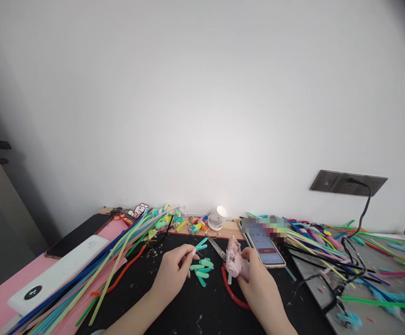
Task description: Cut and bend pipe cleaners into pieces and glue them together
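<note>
My left hand (177,264) pinches small turquoise pipe cleaner pieces (201,244) between thumb and fingertips, just above the black mat (167,311). Wrapped round the handle of a pink hot glue gun (234,261) is my right hand (260,284); a glue stick end sticks out of the gun toward me. Between the hands lies a small pile of short mint-green pipe cleaner pieces (202,268). Scissors (217,249) with red handles lie partly behind the glue gun, blades pointing away from me.
Long pipe cleaners (94,279) fan out at the left beside a white power bank (57,272). A paper cup (218,217) stands near the wall. A phone (266,249) lies right of the glue gun. Black cables (345,260) run to the wall socket (348,183).
</note>
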`<move>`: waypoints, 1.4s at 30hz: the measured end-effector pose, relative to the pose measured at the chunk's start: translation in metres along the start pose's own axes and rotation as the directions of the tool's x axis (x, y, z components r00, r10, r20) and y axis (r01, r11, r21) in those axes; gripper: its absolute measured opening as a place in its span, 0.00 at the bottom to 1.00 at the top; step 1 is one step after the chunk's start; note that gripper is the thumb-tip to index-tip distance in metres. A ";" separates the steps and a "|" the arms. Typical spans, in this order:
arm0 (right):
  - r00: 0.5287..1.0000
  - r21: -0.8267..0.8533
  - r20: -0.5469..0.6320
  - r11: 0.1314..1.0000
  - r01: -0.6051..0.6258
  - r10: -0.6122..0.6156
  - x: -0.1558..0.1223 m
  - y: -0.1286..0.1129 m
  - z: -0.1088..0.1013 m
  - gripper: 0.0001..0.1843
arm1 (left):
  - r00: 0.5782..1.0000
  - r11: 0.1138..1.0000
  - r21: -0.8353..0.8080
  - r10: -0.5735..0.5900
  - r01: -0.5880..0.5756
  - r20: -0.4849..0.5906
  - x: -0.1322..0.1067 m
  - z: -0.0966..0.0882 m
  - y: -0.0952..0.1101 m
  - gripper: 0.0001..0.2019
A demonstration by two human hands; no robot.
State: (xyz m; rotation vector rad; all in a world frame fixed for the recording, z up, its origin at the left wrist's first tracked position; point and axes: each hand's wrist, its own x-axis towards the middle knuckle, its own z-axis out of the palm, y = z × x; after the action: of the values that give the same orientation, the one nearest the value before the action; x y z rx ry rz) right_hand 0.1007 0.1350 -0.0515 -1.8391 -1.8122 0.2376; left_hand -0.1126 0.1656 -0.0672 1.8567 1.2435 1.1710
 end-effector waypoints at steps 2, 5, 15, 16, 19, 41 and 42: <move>1.000 -0.013 -0.022 1.000 -0.013 0.012 0.001 0.005 0.003 0.15 | 1.000 1.000 0.002 -0.001 0.001 0.006 0.000 0.000 0.000 0.11; 0.998 -0.023 -0.062 1.000 -0.019 0.018 0.003 0.012 0.010 0.14 | 1.000 1.000 -0.002 0.001 -0.001 0.022 0.001 0.000 0.001 0.11; 0.989 -0.104 -0.141 0.994 0.022 -0.036 0.000 0.010 0.012 0.09 | 1.000 1.000 -0.011 0.005 -0.005 0.030 0.000 0.001 0.000 0.12; 0.988 -0.110 -0.147 0.994 0.028 -0.044 0.000 0.010 0.012 0.10 | 0.999 1.000 -0.011 0.004 -0.004 0.032 0.000 0.001 0.000 0.12; 0.989 -0.109 -0.135 0.993 0.043 -0.058 0.001 0.013 0.014 0.10 | 0.999 1.000 -0.014 0.001 0.000 0.037 0.000 0.001 0.000 0.12; 0.825 -0.124 -0.153 0.839 0.531 -0.544 -0.008 -0.016 0.021 0.15 | 0.937 0.983 -0.179 0.033 0.032 0.348 -0.007 0.009 0.007 0.15; 0.826 -0.126 -0.156 0.840 0.528 -0.542 -0.008 -0.016 0.022 0.15 | 0.936 0.981 -0.190 0.032 0.038 0.350 -0.007 0.009 0.007 0.14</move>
State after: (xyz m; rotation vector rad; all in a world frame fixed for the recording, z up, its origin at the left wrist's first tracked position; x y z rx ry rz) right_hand 0.0757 0.1320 -0.0640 -1.2669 -2.1339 -0.2133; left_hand -0.1028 0.1562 -0.0677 1.8164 0.8979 0.8721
